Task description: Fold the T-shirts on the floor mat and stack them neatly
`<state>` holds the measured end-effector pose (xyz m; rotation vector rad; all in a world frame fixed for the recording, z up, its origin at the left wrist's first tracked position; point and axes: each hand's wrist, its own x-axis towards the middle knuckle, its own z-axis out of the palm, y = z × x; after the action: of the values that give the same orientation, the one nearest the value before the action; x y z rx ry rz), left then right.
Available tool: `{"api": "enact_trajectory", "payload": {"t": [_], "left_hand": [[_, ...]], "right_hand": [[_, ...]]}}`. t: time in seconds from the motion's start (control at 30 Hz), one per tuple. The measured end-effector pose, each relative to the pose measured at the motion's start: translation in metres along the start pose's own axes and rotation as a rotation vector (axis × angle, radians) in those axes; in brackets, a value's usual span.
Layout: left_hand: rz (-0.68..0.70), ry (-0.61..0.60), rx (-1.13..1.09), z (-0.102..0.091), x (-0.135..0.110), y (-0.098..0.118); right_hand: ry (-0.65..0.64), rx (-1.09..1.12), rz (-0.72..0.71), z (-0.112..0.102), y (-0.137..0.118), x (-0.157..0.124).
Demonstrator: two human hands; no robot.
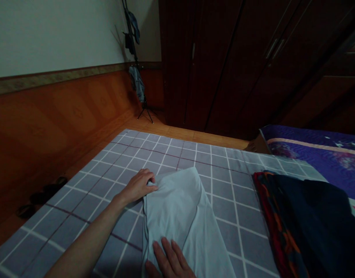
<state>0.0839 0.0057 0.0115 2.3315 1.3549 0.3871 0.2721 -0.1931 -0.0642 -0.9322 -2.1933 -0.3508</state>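
Observation:
A pale, light-grey folded garment (177,208) lies on the checked grey bedspread (232,185), its exact kind not clear. At its far left corner, my left hand (139,185) has the edge of the cloth between thumb and curled fingers. My right hand (173,259) rests flat on the near part of the garment with fingers stretched out; the lower part of this hand is cut off by the frame. Slight creases run along the cloth, and its near end is out of view.
To the right sits a stack of folded dark clothes (313,216), with red and orange layers at its side. Beyond it is purple bedding (310,143). A dark wardrobe (212,65) and a coat stand (135,58) are at the back. Dark footwear (40,197) lies on the floor at left.

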Motion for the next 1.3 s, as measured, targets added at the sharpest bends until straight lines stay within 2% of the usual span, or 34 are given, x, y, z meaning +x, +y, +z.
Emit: {"api": "enact_trajectory", "payload": {"t": [0.2, 0.3, 0.47, 0.57, 0.67, 0.77, 0.83, 0.93, 1.07, 1.13, 1.2, 1.3], "left_hand": [[-0.063, -0.028, 0.015, -0.007, -0.001, -0.003], [-0.094, -0.048, -0.085, -0.011, -0.002, -0.004], [-0.142, -0.046, -0.291, -0.011, 0.000, 0.000], [-0.233, -0.081, -0.557, -0.007, 0.001, -0.001], [-0.275, -0.037, -0.724, -0.002, 0.002, -0.006], [-0.270, 0.076, -0.613, 0.002, 0.006, -0.015], [-0.264, 0.132, -0.513, 0.005, 0.009, -0.020], [-0.243, 0.180, -0.403, 0.007, 0.011, -0.022], [-0.216, 0.233, -0.252, 0.009, 0.010, -0.020], [-0.204, 0.266, -0.192, 0.007, 0.010, -0.014], [-0.183, 0.308, -0.147, 0.004, 0.008, -0.002], [-0.031, 0.335, -0.077, -0.001, -0.002, 0.029]], "right_hand": [[0.085, -0.001, 0.088, 0.008, -0.010, 0.002], [0.130, 0.003, 0.118, 0.011, -0.012, 0.000], [0.054, -0.002, 0.067, 0.014, -0.011, -0.008], [-0.019, 0.000, 0.032, 0.014, -0.009, -0.012], [-0.099, 0.028, -0.014, 0.010, -0.007, -0.011], [-0.165, 0.051, -0.042, 0.007, -0.008, -0.010], [-0.180, 0.073, 0.006, 0.009, -0.011, -0.012], [-0.190, 0.087, 0.093, 0.014, -0.017, -0.018], [-0.244, 0.104, 0.118, 0.016, -0.020, -0.022], [-0.254, 0.096, 0.159, 0.013, -0.021, -0.018], [-0.191, 0.071, 0.161, 0.006, -0.019, -0.011], [-0.098, 0.053, 0.059, -0.017, -0.012, 0.005]]}}
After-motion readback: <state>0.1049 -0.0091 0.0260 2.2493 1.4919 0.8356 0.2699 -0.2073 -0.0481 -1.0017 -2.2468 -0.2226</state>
